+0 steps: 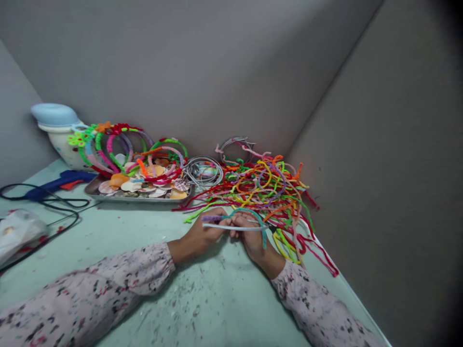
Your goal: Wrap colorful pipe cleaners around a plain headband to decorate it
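My left hand (212, 227) is closed on a thin light-grey band (237, 227), near a section wrapped in purple pipe cleaner (211, 218). Beside it, my right hand (250, 234) pinches a teal pipe cleaner (249, 211) close to where it meets the purple part. The teal length arches over the right hand, and its free end hangs by the wrist. Both sets of fingertips nearly touch, so the exact grip is partly hidden. Just beyond the hands spreads a tangled pile of multicoloured pipe cleaners (253, 185).
A metal tray (137, 198) of seashells (155, 171) carries several fuzzy wrapped rings (112, 144). Coiled grey wire bands (204, 172) lie beside it. At left are a blue-lidded container (60, 135), a blue glue gun (54, 185), a black cable (77, 217) and a plastic bag (21, 233). Walls enclose the table.
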`<state>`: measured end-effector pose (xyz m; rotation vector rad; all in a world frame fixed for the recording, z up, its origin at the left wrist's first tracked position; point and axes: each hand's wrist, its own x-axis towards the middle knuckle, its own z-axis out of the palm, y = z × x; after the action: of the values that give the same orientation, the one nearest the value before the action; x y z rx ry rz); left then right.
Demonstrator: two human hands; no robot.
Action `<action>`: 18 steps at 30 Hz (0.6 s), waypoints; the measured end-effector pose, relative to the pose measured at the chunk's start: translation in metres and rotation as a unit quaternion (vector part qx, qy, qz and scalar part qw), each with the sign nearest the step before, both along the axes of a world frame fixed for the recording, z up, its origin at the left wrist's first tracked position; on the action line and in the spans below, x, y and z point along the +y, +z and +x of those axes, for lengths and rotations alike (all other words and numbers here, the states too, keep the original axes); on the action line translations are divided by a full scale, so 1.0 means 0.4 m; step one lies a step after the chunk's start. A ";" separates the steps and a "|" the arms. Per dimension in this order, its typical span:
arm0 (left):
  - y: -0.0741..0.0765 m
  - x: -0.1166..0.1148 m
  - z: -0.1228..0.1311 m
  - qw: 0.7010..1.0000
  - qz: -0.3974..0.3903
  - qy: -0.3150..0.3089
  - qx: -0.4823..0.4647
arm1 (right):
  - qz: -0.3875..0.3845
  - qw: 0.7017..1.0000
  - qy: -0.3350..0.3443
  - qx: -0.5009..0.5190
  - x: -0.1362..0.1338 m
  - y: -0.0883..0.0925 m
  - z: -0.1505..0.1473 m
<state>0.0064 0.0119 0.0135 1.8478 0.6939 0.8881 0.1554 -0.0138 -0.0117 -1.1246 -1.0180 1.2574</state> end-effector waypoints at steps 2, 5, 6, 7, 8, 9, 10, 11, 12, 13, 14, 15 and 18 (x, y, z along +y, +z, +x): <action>0.016 -0.001 -0.001 0.999 -0.028 -0.019 0.000 | -0.002 1.000 0.002 -0.006 -0.001 -0.001 -0.002; 0.031 -0.002 -0.003 0.997 -0.074 -0.029 -0.018 | -0.007 1.000 0.001 -0.006 -0.007 0.004 -0.012; 0.031 -0.002 -0.004 0.996 -0.084 -0.020 -0.027 | -0.009 1.000 0.000 -0.005 -0.009 0.007 -0.016; 0.028 -0.001 -0.004 0.995 -0.092 -0.009 -0.037 | -0.008 1.000 -0.001 -0.005 -0.011 0.011 -0.019; 0.023 0.002 -0.004 0.994 -0.099 0.001 -0.047 | -0.003 1.000 0.000 -0.008 -0.014 0.014 -0.022; 0.017 0.005 -0.004 0.993 -0.106 0.007 -0.055 | 0.005 1.000 0.000 -0.015 -0.016 0.018 -0.024; 0.009 0.009 -0.004 0.992 -0.113 0.014 -0.059 | 0.015 1.000 -0.003 -0.027 -0.018 0.022 -0.025; 0.002 0.014 -0.005 0.991 -0.119 0.024 -0.059 | 0.027 0.999 -0.009 -0.042 -0.021 0.025 -0.024; -0.004 0.019 -0.005 0.990 -0.123 0.041 -0.053 | 0.039 0.997 -0.014 -0.058 -0.024 0.028 -0.023; -0.009 0.025 -0.005 0.990 -0.122 0.061 -0.042 | 0.050 0.996 -0.018 -0.074 -0.027 0.029 -0.021; -0.012 0.030 -0.005 0.989 -0.122 0.084 -0.027 | 0.060 0.994 -0.022 -0.087 -0.029 0.030 -0.018; -0.014 0.034 -0.005 0.987 -0.126 0.102 -0.014 | 0.067 0.993 -0.022 -0.097 -0.031 0.029 -0.016; -0.013 0.041 -0.005 0.982 -0.152 0.115 0.003 | 0.074 0.991 -0.035 -0.107 -0.032 0.021 -0.010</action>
<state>0.0046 0.0282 0.0081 1.5195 1.0043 0.8686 0.1512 -0.0266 -0.0033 -1.1863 -1.2002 1.0049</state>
